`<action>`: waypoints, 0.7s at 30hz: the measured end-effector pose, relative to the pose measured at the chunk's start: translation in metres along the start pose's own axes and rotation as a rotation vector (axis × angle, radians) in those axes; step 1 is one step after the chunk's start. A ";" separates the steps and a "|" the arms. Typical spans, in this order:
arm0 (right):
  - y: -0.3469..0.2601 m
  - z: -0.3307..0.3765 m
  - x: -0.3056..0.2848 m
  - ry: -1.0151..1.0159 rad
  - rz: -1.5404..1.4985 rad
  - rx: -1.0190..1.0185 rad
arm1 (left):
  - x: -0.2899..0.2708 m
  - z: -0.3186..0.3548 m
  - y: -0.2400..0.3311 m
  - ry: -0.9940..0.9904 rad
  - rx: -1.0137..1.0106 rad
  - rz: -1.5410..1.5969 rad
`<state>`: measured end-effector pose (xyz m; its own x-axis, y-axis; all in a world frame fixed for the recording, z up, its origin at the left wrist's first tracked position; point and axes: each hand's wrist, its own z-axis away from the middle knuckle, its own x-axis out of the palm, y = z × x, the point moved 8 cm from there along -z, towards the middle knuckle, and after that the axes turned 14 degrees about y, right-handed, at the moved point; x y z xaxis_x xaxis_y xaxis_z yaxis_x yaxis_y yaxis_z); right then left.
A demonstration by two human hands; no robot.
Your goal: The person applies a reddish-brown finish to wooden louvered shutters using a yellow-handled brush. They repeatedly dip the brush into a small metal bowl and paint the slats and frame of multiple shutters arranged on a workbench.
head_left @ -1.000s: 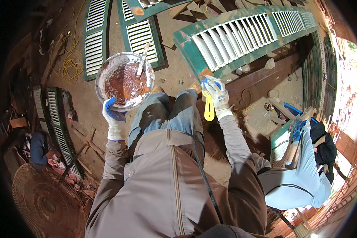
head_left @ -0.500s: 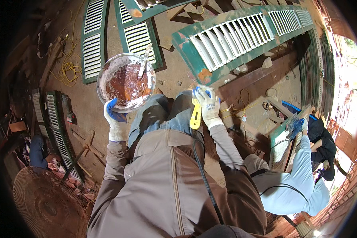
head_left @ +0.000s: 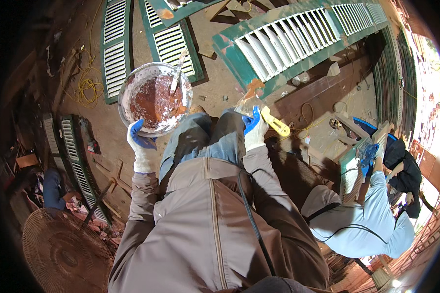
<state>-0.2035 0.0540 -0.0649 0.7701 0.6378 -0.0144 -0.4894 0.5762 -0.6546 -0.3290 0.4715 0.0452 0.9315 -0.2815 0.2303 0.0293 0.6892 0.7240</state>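
My left hand, in a white glove with blue palm, is closed on the near-left rim of a metal bowl. Reddish-brown paste fills the bowl's bottom, with whitish smears up the walls. A flat, pale-smeared spatula leans in it against the far-right rim. In front of my knees, my right hand, gloved alike, grips a putty knife. Its yellow handle points right, and its wide blade carries a reddish-brown lump near the green shutter's corner. Whether the blade touches the shutter, I cannot tell.
More green shutters with white slats lie ahead on the left. A yellow cord coils on the floor. At the left stands a round fan. A co-worker in a light blue shirt works on another panel at the right.
My right hand has turned over, swinging the putty knife's handle from pointing down to pointing right. Its blade and lump of paste now show. The left hand still holds the bowl.
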 end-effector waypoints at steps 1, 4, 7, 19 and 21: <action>-0.001 0.004 -0.006 -0.007 -0.005 -0.023 | -0.002 -0.001 -0.001 -0.014 0.017 -0.004; -0.040 0.036 -0.009 0.008 0.043 -0.257 | -0.016 -0.014 -0.006 -0.021 0.122 -0.034; -0.092 0.061 0.022 -0.224 0.464 -0.970 | -0.005 -0.001 -0.005 0.038 -0.013 0.040; -0.103 0.033 0.065 -0.747 1.550 -1.877 | 0.006 0.002 -0.003 0.088 -0.005 0.034; -0.114 0.042 0.068 -0.850 1.492 -1.880 | -0.008 -0.007 -0.007 0.052 0.006 0.042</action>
<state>-0.1123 0.0527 0.0404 -0.0043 0.2483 -0.9687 0.7149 -0.6765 -0.1766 -0.3341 0.4736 0.0341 0.9496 -0.2171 0.2261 -0.0119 0.6958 0.7182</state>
